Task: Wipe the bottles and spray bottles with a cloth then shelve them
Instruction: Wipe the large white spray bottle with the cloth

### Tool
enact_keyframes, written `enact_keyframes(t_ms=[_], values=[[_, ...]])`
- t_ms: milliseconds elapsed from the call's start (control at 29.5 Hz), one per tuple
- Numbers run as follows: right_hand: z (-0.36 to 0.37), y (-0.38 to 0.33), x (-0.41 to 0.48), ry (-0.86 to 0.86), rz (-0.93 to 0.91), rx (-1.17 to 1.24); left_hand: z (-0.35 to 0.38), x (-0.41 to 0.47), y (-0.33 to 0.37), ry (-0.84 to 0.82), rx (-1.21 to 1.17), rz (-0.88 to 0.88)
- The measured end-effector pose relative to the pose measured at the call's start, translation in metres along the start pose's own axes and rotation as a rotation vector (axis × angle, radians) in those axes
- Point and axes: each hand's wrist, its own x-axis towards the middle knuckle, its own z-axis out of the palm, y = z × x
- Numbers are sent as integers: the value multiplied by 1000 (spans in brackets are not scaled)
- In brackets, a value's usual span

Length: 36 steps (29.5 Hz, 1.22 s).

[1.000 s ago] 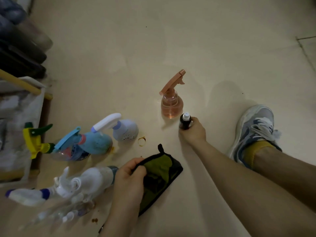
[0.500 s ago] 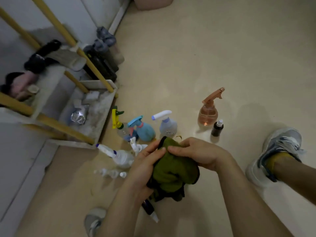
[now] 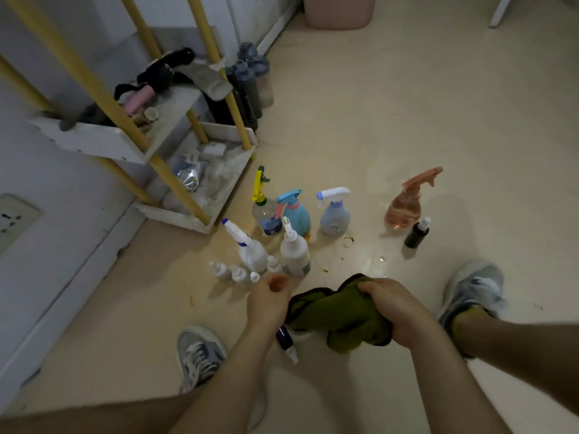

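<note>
left hand (image 3: 268, 303) grips a dark bottle (image 3: 285, 341), cap down, just beside the cloth (image 3: 338, 314) bunched in right hand (image 3: 398, 311). wrap cloth round body, twist bottle through it, do cap too, then shelf (image 3: 194, 219).

A home storage corner is indicated: a dusty white rack (image 3: 103, 142) with yellow posts (image 3: 177, 189) is set against a white wall (image 3: 47, 177), household spray bottles (image 3: 335, 214) are gathered on the beige floor (image 3: 407, 120), and a pink bin (image 3: 338, 10) is kept beside the skirting.
</note>
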Motion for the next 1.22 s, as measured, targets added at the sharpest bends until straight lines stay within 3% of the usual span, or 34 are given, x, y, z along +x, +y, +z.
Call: enact_keyframes(t_ms=[169, 305, 407, 576, 745, 813, 915, 1017, 1084, 1220], values=[[7, -14, 22, 81, -31, 140, 16, 44, 27, 38, 345, 190], [15, -2, 41, 115, 82, 489, 46, 116, -7, 11, 479, 41], [22, 9, 59, 95, 173, 698, 57, 132, -10, 79, 511, 6], [18, 11, 72, -7, 244, 916, 55, 128, 13, 108, 591, 221], [6, -2, 57, -154, 159, 1050, 26, 99, 64, 48, 241, 343], [3, -14, 39, -285, 85, 1067, 1, 78, 97, -2, 89, 397], [7, -42, -8, -636, -113, 1037, -35, 41, 138, -92, -210, 447], [13, -65, -49, -762, -364, 886, -52, 13, 165, -126, -403, 423], [23, -75, -79, -612, -564, 697, -66, -12, 179, -112, -525, 427], [57, -77, -112, -62, -1201, 27, -87, -48, 189, -67, -654, 452]])
